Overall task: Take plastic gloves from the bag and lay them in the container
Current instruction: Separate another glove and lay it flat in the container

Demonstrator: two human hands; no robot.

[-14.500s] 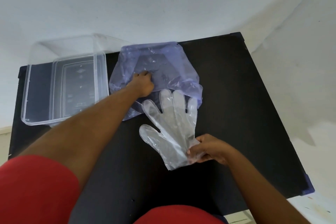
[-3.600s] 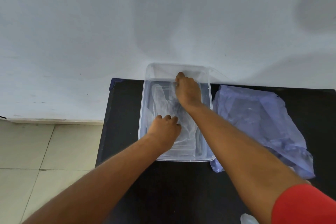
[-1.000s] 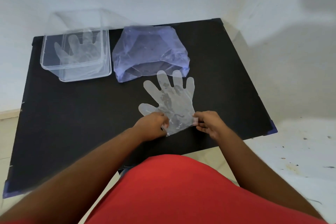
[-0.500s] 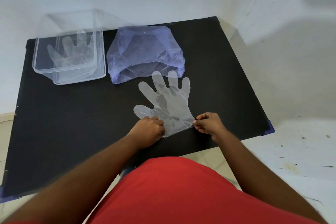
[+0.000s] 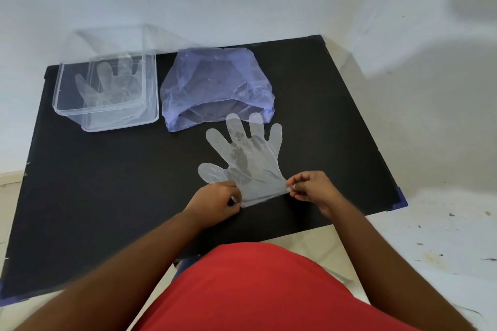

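A clear plastic glove [image 5: 246, 158] lies flat on the black table [image 5: 113, 191], fingers pointing away from me. My left hand [image 5: 215, 203] pinches the left corner of its cuff and my right hand [image 5: 312, 189] pinches the right corner. Just beyond the glove's fingertips sits the crumpled bluish plastic bag [image 5: 215, 83], its mouth facing me. At the far left stands the clear rectangular container [image 5: 64, 113]; another clear glove [image 5: 110, 86] lies spread inside it.
The table's back edge meets a white wall. Its right edge and blue near-right corner [image 5: 400, 201] border a pale speckled floor. My red shirt fills the bottom of the view.
Both hands hold the glove's cuff as before. The glove has been drawn slightly flatter on the table. My view has shifted a little; the container and bag stay put.
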